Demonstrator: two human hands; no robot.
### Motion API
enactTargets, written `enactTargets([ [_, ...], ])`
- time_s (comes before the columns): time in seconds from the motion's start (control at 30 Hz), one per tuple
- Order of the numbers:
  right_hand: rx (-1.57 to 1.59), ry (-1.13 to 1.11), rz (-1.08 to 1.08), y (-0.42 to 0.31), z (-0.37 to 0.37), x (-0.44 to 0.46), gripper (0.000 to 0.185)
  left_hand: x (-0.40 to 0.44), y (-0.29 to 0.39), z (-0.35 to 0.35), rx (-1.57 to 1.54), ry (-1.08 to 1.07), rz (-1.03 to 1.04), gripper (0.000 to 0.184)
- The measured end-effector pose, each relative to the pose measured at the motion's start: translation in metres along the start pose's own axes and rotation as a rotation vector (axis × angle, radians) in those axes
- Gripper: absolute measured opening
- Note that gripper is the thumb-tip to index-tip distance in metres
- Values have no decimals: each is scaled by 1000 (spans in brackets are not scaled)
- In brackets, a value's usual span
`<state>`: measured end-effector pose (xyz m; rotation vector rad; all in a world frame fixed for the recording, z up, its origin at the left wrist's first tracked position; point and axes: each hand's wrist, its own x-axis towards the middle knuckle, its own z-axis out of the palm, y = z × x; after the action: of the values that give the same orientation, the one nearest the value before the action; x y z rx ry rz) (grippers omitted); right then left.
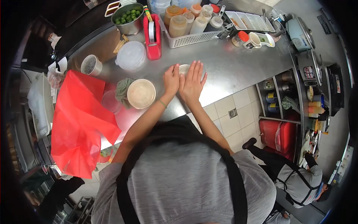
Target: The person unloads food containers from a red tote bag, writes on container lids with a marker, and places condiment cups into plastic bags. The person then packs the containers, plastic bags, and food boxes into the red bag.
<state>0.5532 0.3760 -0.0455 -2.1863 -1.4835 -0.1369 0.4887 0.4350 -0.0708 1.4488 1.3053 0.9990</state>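
On the steel counter, my left hand (172, 79) and my right hand (192, 83) lie on either side of a small round container (184, 70), touching its rim and partly covering it. The left fingers are bent and pressed together around its edge; what they hold is hard to make out. My right hand is flat, fingers stretched, with its palm over the container's side. A lidded round bowl (141, 94) stands left of my left forearm, beside a crumpled green cloth (124, 89). Above it are stacked clear lids (131, 55) and a red tape dispenser (152, 39).
A red bag (80, 123) spreads over the counter's left side. Along the back stand a pot of green limes (128, 18), a white basket (194, 39) of sauce bottles and a condiment tray (250, 21). Another person (298, 183) is at the lower right.
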Motion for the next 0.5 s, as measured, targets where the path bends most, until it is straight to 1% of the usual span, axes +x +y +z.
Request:
enactTargets([
  [0.03, 5, 8, -4, 1, 0, 0, 64, 3, 2, 0, -36, -26, -39, 34],
  [0.07, 105, -20, 5, 5, 1, 0, 63, 5, 4, 1, -74, -52, -73, 34],
  [0.1, 205, -48, 3, 11, 4, 1, 62, 8, 0, 4, -78, -39, -56, 34],
  [0.13, 311, -123, 50, 25, 14, 3, 63, 11, -6, 6, -104, -45, -17, 35],
  [0.17, 325, -126, 21, 29, 7, 13, 63, 14, -17, 7, -127, -45, 16, 35],
  [0.2, 436, -114, 103, 29, -4, 22, 59, 20, -26, 7, -38, -49, 85, 35],
  [0.23, 545, -107, 193, 21, -10, 29, 55, 20, -25, 0, -29, -25, 81, 35],
  [0.27, 559, -113, 175, 8, -12, 41, 55, 23, -16, -8, -112, -21, 57, 35],
  [0.33, 705, 19, -206, -10, -12, 76, 48, 36, -1, -28, -227, -24, 45, 40],
  [0.37, 780, -55, -143, -20, 3, 93, 44, 45, 13, -43, -228, -18, 57, 40],
  [0.4, 851, -134, -76, -33, 25, 108, 40, 53, 30, -61, -406, -64, -156, 41],
  [0.43, 798, -189, -45, -41, 46, 124, 38, 61, 39, -74, -583, -112, -371, 43],
  [0.47, 745, -242, -14, -49, 59, 138, 36, 73, 33, -82, -588, -108, -363, 43],
  [0.5, 746, -237, -24, -59, 61, 147, 36, 86, 24, -87, -620, -147, -467, 46],
])
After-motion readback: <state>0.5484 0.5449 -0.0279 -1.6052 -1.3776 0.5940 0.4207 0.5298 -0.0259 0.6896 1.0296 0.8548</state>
